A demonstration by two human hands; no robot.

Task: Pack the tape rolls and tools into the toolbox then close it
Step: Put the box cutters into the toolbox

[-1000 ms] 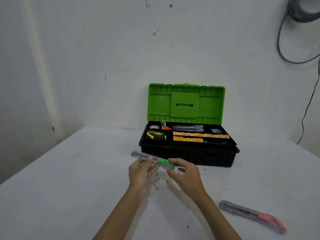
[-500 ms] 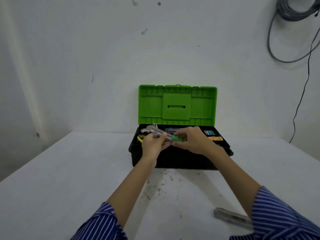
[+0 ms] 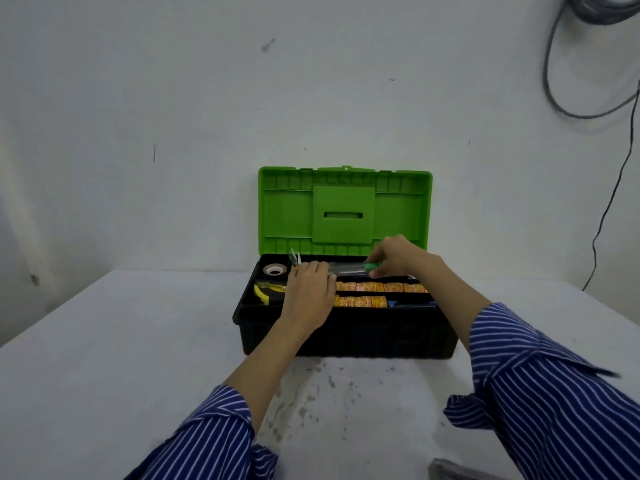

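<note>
1. We find the black plastic toolbox (image 3: 346,337) standing on the white table (image 3: 104,358) against the white wall, its bright green lid (image 3: 344,211) raised upright behind the tray.
2. We note the right hand (image 3: 398,256) over the rear compartment, fingers curled and pinching the green end of a clear-bodied utility knife with a green slider (image 3: 349,267), which lies lengthwise along the back of the tray.
3. The left hand (image 3: 311,289) lies palm down over the middle of the tray, its fingertips at the knife's other end. Whether they grip the knife or only press it, we cannot tell.
4. In the left rear compartment we see a pale roll of tape (image 3: 274,270), with metal tool tips (image 3: 295,259) standing up just beside it.
5. A yellow and black tape measure (image 3: 265,292) sits in the left front compartment.
6. Two rows of orange packets (image 3: 377,288) fill the long middle compartments; a blue item (image 3: 408,304) lies beside the nearer row.
7. A grey object (image 3: 446,469) rests on the table at the lower edge of view, well apart from the toolbox; it is too cropped to identify.
8. Grey cables (image 3: 561,98) hang on the wall at upper right.
9. Both sleeves are blue with white stripes (image 3: 554,393).
</note>
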